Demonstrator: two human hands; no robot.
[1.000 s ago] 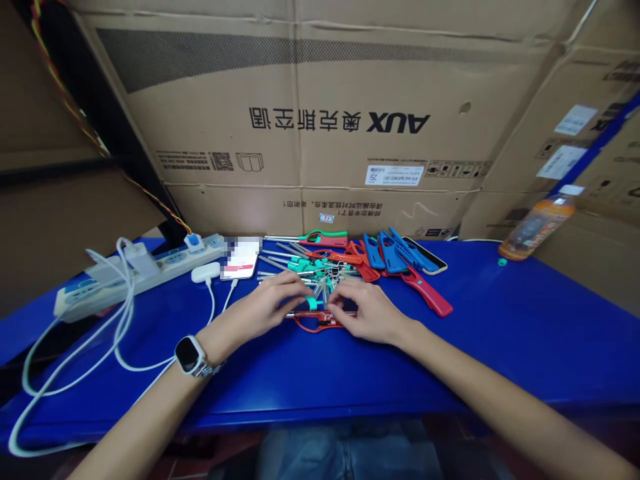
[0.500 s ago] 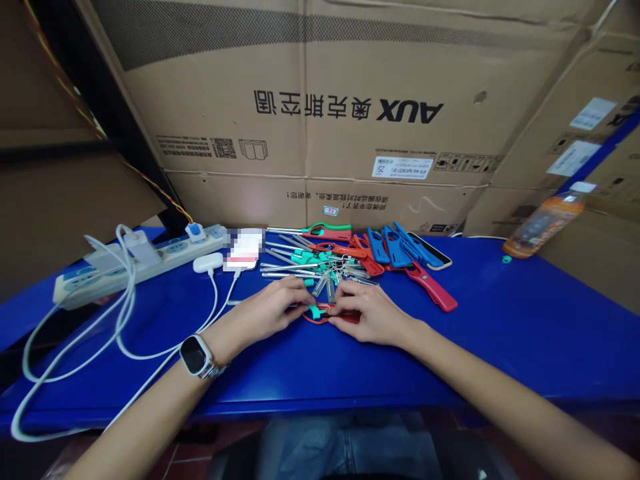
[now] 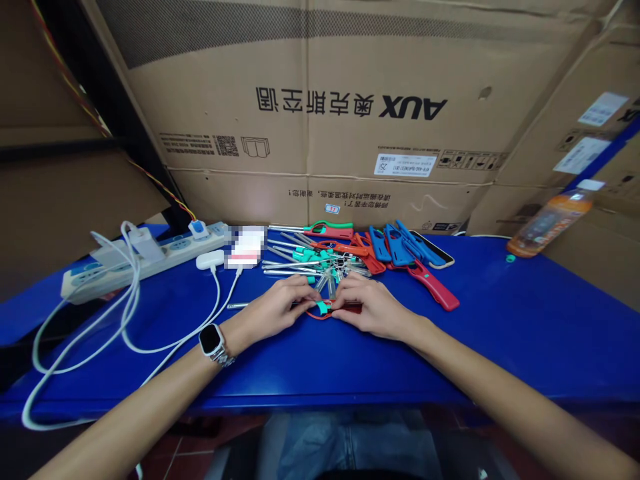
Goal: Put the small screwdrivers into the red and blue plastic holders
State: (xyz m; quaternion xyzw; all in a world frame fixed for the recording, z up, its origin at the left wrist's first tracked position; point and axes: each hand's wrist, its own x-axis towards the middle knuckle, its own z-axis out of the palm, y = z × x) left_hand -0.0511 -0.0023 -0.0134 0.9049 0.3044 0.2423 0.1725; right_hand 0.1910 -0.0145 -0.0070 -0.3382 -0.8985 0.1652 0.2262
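Both my hands rest on the blue table [image 3: 500, 333] around a red lighter shell [image 3: 320, 313] with a metal tube sticking out to the left. My left hand [image 3: 277, 310], with a smartwatch [image 3: 213, 341] on the wrist, pinches it from the left. My right hand [image 3: 373, 308] pinches it from the right. A small teal trigger piece [image 3: 323, 307] sits between my fingertips. Just behind my hands lies a heap of metal tubes with teal ends [image 3: 300, 257].
Red and blue lighter shells [image 3: 400, 250] lie behind to the right, over a phone. A power strip [image 3: 135, 261] with white cables [image 3: 125, 320] and a charger sits at left. An orange bottle [image 3: 550, 220] lies at right. Cardboard boxes [image 3: 350, 107] wall the back.
My hands have closed in together on the red shell and the teal piece. The view has shifted slightly, so the table sits a little higher in the picture.
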